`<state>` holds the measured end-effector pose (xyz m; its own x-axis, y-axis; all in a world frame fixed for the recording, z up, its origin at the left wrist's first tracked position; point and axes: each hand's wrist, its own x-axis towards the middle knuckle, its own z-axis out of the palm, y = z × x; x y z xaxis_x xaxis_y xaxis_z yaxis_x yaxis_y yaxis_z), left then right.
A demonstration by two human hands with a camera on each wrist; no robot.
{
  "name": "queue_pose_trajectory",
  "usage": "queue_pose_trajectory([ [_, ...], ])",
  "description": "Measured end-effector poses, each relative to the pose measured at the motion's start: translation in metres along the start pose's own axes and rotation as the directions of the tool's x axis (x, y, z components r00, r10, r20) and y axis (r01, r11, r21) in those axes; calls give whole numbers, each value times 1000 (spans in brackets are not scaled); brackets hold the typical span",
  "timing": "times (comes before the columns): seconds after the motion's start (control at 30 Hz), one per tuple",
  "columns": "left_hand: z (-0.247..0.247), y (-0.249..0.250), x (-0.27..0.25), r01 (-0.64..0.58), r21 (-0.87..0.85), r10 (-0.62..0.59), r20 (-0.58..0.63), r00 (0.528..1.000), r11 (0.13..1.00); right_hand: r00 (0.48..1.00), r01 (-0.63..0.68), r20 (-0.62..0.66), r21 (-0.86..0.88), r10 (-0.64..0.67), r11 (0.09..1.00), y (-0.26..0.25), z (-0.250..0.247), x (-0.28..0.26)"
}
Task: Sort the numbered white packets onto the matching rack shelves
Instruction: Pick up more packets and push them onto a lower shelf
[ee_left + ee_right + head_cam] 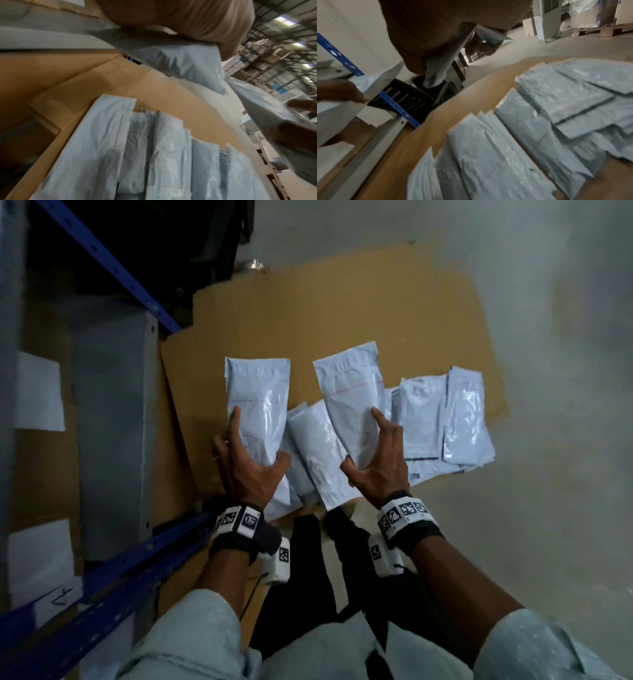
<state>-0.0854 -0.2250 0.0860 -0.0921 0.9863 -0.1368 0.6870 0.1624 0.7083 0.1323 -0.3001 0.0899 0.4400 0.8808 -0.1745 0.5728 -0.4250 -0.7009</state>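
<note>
Left hand point(251, 470) gripped one white packet point(257, 405), thumb and fingers curled round its lower end; right hand point(376, 467) gripped a second packet point(352, 402) likewise. Both held raised above the remaining packets point(445, 426), spread on cardboard point(342, 309) below and between the hands. Rack point(113, 268) stood left of the left hand. No numbers legible on the upturned faces: misfiling likely. Slick film, low grip: possible slip.

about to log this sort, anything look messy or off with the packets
Nothing looks damaged or spilled. The loose packets on the cardboard sheet lie overlapping and fanned at mixed angles rather than squared up. The left hand and right hand each hold one packet, blank sides up, no numbers showing.
</note>
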Motion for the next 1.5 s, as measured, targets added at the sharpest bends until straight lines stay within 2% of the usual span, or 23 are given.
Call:
queue_pose_trajectory([
  [0.2,-58,67,-14,-124,8,124,-45,991,992,985,60,-169,112,-41,992,-56,-63,-13],
  [0.4,-92,121,-24,-198,-53,181,-226,957,979,945,208,-292,182,-149,961,-81,-103,-7],
  [0.5,-96,142,-44,-209,-73,172,-347,922,975,939,269,-274,204,-209,941,-86,-125,-9],
  [0.77,-98,168,-108,-175,-83,113,-486,866,981,910,376,-272,228,-312,898,-85,-167,-12],
  [1.17,-132,145,-190,-110,-69,41,-638,769,992,907,421,-110,271,-406,866,-96,-165,-75],
  [1.37,-149,115,-247,-49,-41,12,-636,771,998,910,413,-89,268,-405,870,-99,-156,-112],
  [1.5,-166,82,-305,-54,-56,5,-647,763,997,895,444,-77,267,-440,855,-101,-133,-156],
])
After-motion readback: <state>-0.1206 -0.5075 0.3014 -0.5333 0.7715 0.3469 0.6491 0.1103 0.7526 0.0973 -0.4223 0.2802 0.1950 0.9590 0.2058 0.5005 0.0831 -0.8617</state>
